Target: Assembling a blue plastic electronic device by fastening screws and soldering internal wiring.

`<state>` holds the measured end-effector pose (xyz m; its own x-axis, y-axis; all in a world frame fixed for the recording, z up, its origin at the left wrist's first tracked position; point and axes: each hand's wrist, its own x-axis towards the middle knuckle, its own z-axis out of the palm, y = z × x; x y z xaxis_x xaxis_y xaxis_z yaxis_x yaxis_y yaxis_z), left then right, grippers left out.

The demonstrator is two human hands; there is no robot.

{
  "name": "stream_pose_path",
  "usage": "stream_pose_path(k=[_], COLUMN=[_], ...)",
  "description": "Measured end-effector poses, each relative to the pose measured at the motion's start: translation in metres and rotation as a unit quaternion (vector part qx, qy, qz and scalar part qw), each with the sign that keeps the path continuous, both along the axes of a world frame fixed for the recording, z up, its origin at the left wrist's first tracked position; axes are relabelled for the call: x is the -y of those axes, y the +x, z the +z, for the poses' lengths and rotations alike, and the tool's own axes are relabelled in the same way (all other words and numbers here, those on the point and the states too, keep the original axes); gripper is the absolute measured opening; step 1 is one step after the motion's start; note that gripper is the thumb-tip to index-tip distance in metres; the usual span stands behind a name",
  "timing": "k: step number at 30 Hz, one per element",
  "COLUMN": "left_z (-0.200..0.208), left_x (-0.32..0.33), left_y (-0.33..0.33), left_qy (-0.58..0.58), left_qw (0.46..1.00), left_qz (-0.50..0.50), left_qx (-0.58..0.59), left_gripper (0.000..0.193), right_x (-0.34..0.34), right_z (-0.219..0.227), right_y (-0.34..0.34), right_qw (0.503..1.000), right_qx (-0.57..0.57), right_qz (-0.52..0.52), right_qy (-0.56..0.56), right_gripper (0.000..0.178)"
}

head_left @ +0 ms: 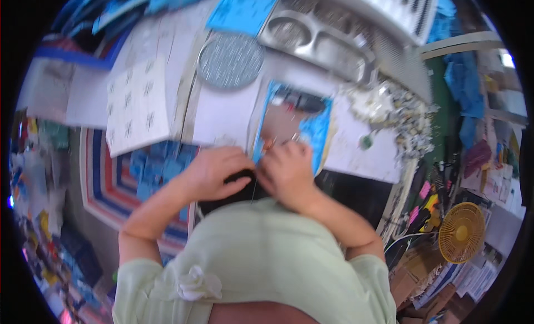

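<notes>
My left hand (219, 168) is at the table's near edge, its fingers bent and the thumb well apart from them. A dark gap shows between thumb and fingers, with nothing seen in it. Beside it, my right hand (292, 172) lies over the near end of a blue-edged rectangular tray or mat (316, 136). Its fingers are curled in, and what they hold, if anything, is blurred. Small coppery bits (268, 144) show just beyond its fingertips. Farther up the tray lies a dark tool-like object (305, 101) with a red part.
A round grey dish (231, 61) stands beyond my hands, beside a metal compartment tray (317, 40). Small metallic parts (409, 115) are heaped at the right. A patterned white sheet (139, 107) hangs over the left edge. A striped bag (100, 179) holds blue pieces. A yellow fan (461, 232) stands right.
</notes>
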<state>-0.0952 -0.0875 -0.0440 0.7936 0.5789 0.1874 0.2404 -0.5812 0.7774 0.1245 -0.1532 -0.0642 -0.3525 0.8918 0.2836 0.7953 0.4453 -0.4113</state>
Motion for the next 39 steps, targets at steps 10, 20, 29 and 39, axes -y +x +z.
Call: stream_pose_path(k=[10,20,29,39], left_z=[-0.029,-0.025,-0.03,-0.026], left_x=[-0.026,-0.017,-0.016,-0.003], left_y=[0.015,0.007,0.009,0.008], left_qy=[0.12,0.06,0.046,0.018], left_qw=[0.991,0.998,0.999,0.999], left_qz=[-0.066,-0.014,0.003,0.04], left_qx=[0.011,-0.011,-0.015,-0.011], left_gripper=[0.021,0.021,0.019,0.028], right_x=[-0.141,-0.364,-0.382,-0.167], right_z=[0.091,0.101,0.069,0.056], right_y=[0.238,0.224,0.217,0.188], right_qw=[0.93,0.98,0.974,0.774], right_qx=[-0.185,0.036,0.068,-0.612], right_qz=[-0.315,-0.029,-0.078,-0.156], right_qy=[0.041,0.194,0.2,0.053], right_gripper=[0.017,0.013,0.007,0.019])
